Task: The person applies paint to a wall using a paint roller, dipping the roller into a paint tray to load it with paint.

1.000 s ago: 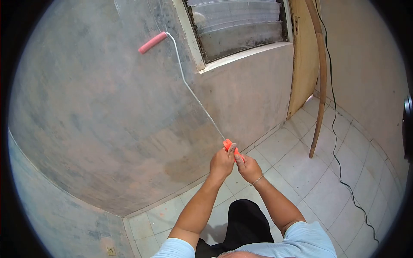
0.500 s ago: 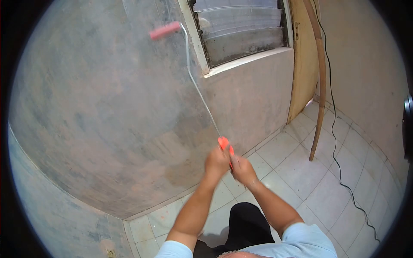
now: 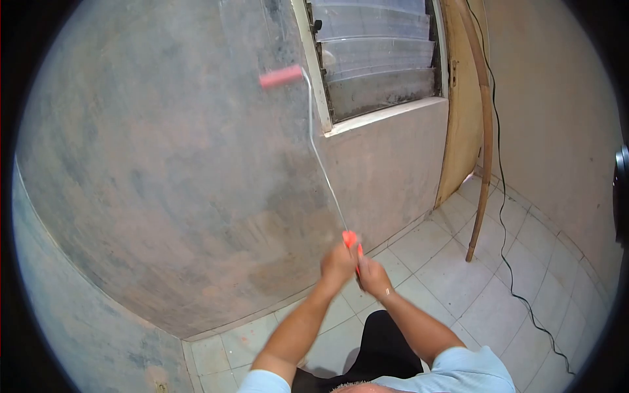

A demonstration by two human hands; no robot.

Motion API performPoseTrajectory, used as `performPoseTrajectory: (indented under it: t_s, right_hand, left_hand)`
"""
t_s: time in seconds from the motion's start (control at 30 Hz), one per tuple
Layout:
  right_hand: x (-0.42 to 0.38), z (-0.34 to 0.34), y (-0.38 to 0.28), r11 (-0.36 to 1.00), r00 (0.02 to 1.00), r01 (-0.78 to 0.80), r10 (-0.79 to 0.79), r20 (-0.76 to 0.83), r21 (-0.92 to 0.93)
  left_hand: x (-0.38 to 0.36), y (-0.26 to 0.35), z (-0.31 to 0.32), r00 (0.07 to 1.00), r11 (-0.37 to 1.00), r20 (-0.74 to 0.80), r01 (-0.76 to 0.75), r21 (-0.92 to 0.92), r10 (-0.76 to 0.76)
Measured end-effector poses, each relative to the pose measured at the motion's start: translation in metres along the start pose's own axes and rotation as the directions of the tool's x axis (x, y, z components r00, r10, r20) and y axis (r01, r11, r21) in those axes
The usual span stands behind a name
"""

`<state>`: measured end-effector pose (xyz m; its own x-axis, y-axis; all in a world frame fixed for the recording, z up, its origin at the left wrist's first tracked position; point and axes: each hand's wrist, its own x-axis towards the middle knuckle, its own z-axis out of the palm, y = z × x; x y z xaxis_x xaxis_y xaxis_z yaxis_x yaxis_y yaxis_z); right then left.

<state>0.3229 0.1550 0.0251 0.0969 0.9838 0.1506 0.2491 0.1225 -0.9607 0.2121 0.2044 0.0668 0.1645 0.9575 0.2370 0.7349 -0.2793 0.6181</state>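
A paint roller [image 3: 282, 76] with a pink sleeve rests against or very near the patchy grey wall [image 3: 164, 170], just left of the window frame. Its long bent metal rod runs down to an orange handle. Wrapped round the upper part of that handle is my left hand [image 3: 337, 263]. Lower and to the right, my right hand [image 3: 373, 276] is closed on the same handle. Both arms reach forward, and my fingers hide much of the grip.
Right of the roller is a louvred window [image 3: 380, 59] with a white sill. Beyond it stand a yellowish door [image 3: 458, 144] and a leaning wooden pole [image 3: 483, 157]. A dark cable [image 3: 514, 291] trails over the white floor tiles [image 3: 432, 288].
The roller has shifted down and to the right in view, closer alongside the window frame. Both hands have come slightly lower with it, and the view has tilted a little upward.
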Motion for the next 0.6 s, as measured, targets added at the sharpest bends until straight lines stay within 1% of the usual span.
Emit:
performPoseTrajectory:
  t_s: [0.03, 0.07, 0.1, 0.13, 0.17, 0.23, 0.27, 0.3, 0.33, 0.37, 0.4, 0.43, 0.47, 0.5, 0.57, 0.6]
  right_hand:
    - [0.029, -0.002, -0.033, 0.995, 0.999, 0.050, -0.051, 0.004, 0.085]
    - [0.053, -0.006, -0.073, 0.975, 0.996, 0.066, -0.078, 0.048, 0.210]
    - [0.067, -0.006, -0.112, 0.957, 0.997, 0.035, -0.052, 0.054, 0.289]
    - [0.078, -0.008, -0.138, 0.932, 0.997, 0.017, -0.043, 0.063, 0.363]
    - [0.083, -0.009, -0.139, 0.931, 0.996, 0.046, -0.070, 0.053, 0.361]
    - [0.087, 0.001, -0.111, 0.966, 0.998, 0.046, -0.057, 0.035, 0.253]
    - [0.088, 0.014, -0.051, 0.979, 0.979, 0.199, -0.196, -0.052, 0.056]
    - [0.059, 0.015, -0.020, 0.995, 0.995, 0.102, -0.102, -0.001, -0.014]
    - [0.033, 0.019, 0.013, 0.993, 0.991, -0.100, 0.106, 0.079, -0.069]
    - [0.007, 0.028, 0.080, 0.913, 0.987, 0.153, -0.126, 0.096, -0.378]
    - [-0.027, 0.025, 0.090, 0.995, 0.997, -0.007, 0.015, 0.078, -0.101]
    - [-0.048, 0.024, 0.092, 0.997, 0.993, -0.068, 0.070, 0.092, -0.022]
    - [-0.049, 0.023, 0.090, 0.989, 0.986, -0.134, 0.128, 0.110, 0.056]
    - [-0.034, 0.019, 0.074, 0.989, 0.985, -0.136, 0.129, 0.112, 0.051]
    - [0.002, 0.005, -0.005, 0.996, 0.995, -0.036, 0.028, 0.091, 0.087]
    - [0.024, -0.003, -0.067, 0.977, 0.996, -0.046, 0.031, 0.078, 0.206]
  left_hand:
    - [0.026, 0.019, -0.030, 0.993, 0.997, -0.099, -0.064, -0.046, 0.060]
    - [0.062, 0.021, -0.045, 0.946, 0.966, -0.273, -0.218, -0.138, 0.175]
    - [0.077, 0.049, -0.088, 0.982, 0.977, -0.163, -0.129, -0.171, 0.101]
    - [0.083, 0.076, -0.123, 0.998, 0.980, -0.063, -0.043, -0.195, 0.031]
    - [0.092, 0.071, -0.120, 0.995, 0.979, -0.083, -0.068, -0.193, 0.053]
    - [0.106, 0.029, -0.093, 0.973, 0.964, -0.114, -0.217, -0.151, 0.202]
    - [0.094, 0.002, -0.062, 0.981, 0.977, -0.045, -0.193, -0.088, 0.190]
    - [0.067, -0.019, -0.029, 0.977, 0.971, -0.006, -0.210, -0.115, 0.211]
    - [0.034, -0.036, 0.001, 0.988, 0.994, 0.104, -0.113, 0.001, 0.112]
    - [0.013, -0.074, 0.048, 0.976, 0.984, 0.131, -0.170, -0.058, 0.176]
    - [-0.024, -0.062, 0.052, 0.977, 1.000, 0.213, -0.003, -0.011, 0.006]
    - [-0.047, -0.052, 0.051, 0.980, 0.999, 0.201, 0.007, -0.032, -0.001]
    - [-0.049, -0.046, 0.049, 0.981, 0.998, 0.195, 0.016, -0.053, -0.005]
    - [-0.032, -0.039, 0.037, 0.981, 0.998, 0.193, 0.019, -0.058, -0.008]
    - [0.009, -0.003, -0.014, 0.988, 0.999, 0.148, -0.029, -0.045, 0.036]
    - [0.032, 0.030, -0.053, 0.999, 0.997, 0.014, -0.038, -0.060, 0.039]
